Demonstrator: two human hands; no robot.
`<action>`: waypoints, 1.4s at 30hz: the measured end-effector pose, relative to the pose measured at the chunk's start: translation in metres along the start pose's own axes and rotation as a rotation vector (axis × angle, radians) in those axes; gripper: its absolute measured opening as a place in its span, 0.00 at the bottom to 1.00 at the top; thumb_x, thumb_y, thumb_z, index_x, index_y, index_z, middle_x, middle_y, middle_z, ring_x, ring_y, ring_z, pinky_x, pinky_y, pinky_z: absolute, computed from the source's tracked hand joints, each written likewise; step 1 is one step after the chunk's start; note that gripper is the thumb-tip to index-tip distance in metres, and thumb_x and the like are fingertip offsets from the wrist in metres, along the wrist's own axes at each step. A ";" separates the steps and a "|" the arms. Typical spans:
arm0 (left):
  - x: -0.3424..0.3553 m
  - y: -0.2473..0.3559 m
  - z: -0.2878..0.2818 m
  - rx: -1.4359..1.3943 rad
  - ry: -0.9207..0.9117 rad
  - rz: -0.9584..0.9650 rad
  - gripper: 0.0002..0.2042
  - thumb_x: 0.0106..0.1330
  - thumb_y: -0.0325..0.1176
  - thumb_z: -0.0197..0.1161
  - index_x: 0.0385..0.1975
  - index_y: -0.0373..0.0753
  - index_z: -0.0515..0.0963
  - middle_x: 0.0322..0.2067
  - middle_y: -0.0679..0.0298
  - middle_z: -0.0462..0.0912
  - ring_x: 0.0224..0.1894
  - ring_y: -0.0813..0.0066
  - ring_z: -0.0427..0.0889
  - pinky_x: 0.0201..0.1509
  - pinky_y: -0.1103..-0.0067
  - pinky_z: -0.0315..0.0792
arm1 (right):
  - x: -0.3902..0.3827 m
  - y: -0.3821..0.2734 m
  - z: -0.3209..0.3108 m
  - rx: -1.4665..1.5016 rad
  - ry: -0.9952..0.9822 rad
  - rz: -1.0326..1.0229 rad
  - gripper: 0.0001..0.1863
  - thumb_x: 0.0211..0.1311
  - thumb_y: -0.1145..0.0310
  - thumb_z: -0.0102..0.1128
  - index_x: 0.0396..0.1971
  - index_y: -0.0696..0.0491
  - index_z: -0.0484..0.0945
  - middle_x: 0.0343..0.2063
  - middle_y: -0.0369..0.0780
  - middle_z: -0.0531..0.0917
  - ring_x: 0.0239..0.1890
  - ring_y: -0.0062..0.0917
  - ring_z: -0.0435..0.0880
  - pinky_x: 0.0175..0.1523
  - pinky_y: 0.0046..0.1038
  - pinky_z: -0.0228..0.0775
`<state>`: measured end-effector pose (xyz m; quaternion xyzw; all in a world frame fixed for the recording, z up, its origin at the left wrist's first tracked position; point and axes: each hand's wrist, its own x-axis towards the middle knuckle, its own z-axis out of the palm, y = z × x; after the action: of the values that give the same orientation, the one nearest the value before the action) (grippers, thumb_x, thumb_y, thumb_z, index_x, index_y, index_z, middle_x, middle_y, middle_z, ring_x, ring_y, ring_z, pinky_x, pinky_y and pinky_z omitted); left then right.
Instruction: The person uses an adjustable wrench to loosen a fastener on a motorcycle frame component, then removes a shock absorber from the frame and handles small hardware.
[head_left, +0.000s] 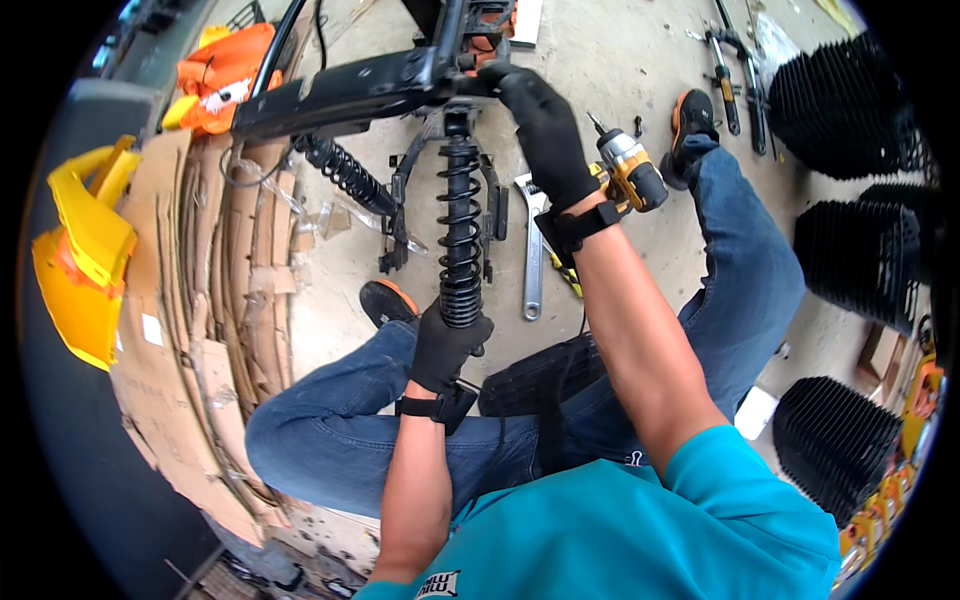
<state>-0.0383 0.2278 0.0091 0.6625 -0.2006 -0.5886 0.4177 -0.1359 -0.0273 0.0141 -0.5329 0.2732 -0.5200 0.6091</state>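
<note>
My gloved left hand grips the lower end of a black coil-spring shock absorber, which stands below a black metal frame. My gloved right hand reaches up to the frame's joint above that shock, its fingertips curled on a part I cannot make out. A second shock absorber hangs at the left, beside a black bracket. Beside my right wrist is a yellow and black cordless driver, with a large silver adjustable wrench lying on the floor nearby.
Flattened cardboard, yellow panels and orange panels lie at the left. Stacked black ribbed parts line the right. Black tubular parts lie at the upper right. My bent legs surround the work area on the concrete floor.
</note>
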 end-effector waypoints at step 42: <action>0.102 -0.056 0.008 -0.048 0.072 0.072 0.15 0.43 0.19 0.69 0.32 0.37 0.77 0.26 0.66 0.80 0.28 0.76 0.78 0.33 0.78 0.73 | 0.013 0.004 -0.013 -0.425 -0.315 -0.162 0.32 0.52 0.78 0.55 0.61 0.49 0.69 0.56 0.43 0.76 0.60 0.33 0.74 0.63 0.32 0.65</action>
<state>-0.0353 0.1801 -0.0977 0.6653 -0.1951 -0.5536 0.4613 -0.1422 -0.0445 0.0094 -0.7432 0.2343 -0.4088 0.4751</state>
